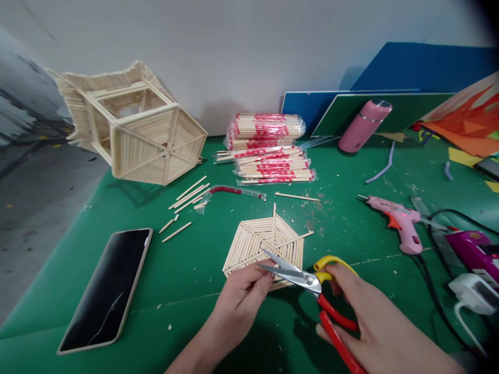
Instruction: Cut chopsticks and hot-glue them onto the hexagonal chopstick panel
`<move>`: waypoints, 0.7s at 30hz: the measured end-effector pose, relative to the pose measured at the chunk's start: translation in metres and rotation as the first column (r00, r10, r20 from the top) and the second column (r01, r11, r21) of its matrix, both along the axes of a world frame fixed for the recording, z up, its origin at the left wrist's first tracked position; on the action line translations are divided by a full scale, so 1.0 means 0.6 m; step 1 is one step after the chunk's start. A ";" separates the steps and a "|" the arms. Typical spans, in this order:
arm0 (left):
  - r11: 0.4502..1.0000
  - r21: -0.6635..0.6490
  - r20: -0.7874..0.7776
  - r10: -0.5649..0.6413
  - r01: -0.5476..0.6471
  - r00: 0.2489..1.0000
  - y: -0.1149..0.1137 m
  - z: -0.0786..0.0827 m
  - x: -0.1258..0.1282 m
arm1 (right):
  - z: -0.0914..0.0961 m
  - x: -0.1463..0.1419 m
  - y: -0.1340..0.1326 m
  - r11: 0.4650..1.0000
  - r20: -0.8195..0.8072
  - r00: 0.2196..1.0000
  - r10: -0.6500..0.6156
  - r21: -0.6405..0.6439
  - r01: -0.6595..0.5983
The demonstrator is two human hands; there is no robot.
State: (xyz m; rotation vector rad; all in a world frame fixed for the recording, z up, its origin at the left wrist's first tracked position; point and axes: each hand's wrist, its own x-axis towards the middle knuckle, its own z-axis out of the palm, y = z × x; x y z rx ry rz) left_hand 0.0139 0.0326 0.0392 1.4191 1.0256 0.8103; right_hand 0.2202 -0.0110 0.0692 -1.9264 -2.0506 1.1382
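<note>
Scissors (310,283) with red and yellow handles sit in my right hand (370,306), my fingers wrapped about the widely spread grips and the blades parted, their tips pointing over the hexagonal stick panel (255,241). That panel lies in front of me on the green table (195,278), two sticks jutting past its far edge. My left hand (239,296) is at its near edge, thumb drawn close to forefinger just beside the blades; whether they pinch the panel or a stick end, I cannot tell. Beyond it are loose sticks (191,196) and plastic-wrapped chopstick bundles (273,169). To my left lies a smartphone (107,291), with a wooden stick model (144,148) behind; to my right, a pink glue gun (405,223).
</note>
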 end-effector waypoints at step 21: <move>1.000 0.000 0.034 -0.020 0.020 0.999 -0.002 -0.003 -0.001 | 0.001 -0.004 -0.008 1.000 0.042 0.999 -0.003 -0.007 0.004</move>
